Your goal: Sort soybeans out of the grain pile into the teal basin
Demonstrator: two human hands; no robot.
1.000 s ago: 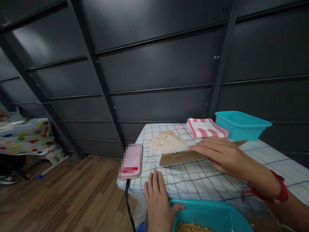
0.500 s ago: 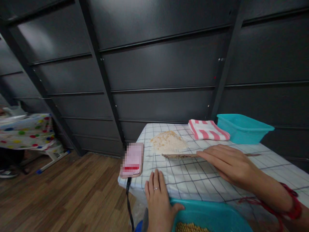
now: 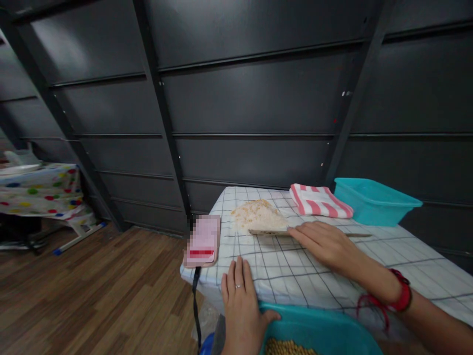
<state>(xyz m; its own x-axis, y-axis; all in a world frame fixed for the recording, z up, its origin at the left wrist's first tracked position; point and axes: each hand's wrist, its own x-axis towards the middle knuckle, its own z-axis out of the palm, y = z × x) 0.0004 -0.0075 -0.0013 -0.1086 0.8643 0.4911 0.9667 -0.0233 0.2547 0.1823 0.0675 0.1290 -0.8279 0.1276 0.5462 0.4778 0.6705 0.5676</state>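
My right hand [image 3: 325, 244] lies over a flat brown strip of card [image 3: 271, 231] on the checked tablecloth [image 3: 295, 273], fingers closed along its edge, holding it nearly level against a pale heap of grain [image 3: 255, 215]. My left hand [image 3: 242, 305] rests at the table's near edge, fingers flat and together, thumb on the rim of a teal tub [image 3: 314, 330] that holds yellow-brown grains [image 3: 288, 347].
A pink phone [image 3: 203, 240] with a black cable hanging lies at the table's left corner. A red-and-white striped cloth [image 3: 320, 201] and a second teal tub [image 3: 373, 201] stand at the back. A dark metal wall rises behind; wooden floor and a spotted-cloth table [image 3: 40, 190] are left.
The brown card has tipped from tilted upright to almost flat. My right hand moved with it, a little toward the grain heap. My left hand stayed put.
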